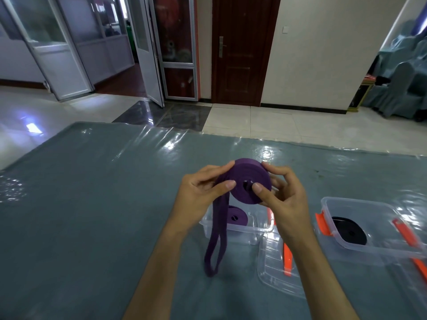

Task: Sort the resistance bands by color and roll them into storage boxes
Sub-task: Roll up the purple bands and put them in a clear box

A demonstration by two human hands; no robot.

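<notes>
Both hands hold a purple resistance band (248, 181) above the table, most of it wound into a thick roll. My left hand (201, 195) pinches the band where it leaves the roll. My right hand (280, 190) grips the roll, thumb pressed near its centre hole. The unrolled tail (216, 241) hangs down in a loop to the table. Below the hands stands a clear storage box (251, 229) with a rolled purple band (236, 217) inside. A second clear box (360, 247) at the right holds a rolled black band (350, 230).
A clear lid with orange clips (277, 271) lies in front of the purple box. The table (97, 204) wears a grey-blue cloth under shiny plastic film. Beyond it are a tiled floor, glass doors, a dark wooden door and covered chairs at the far right.
</notes>
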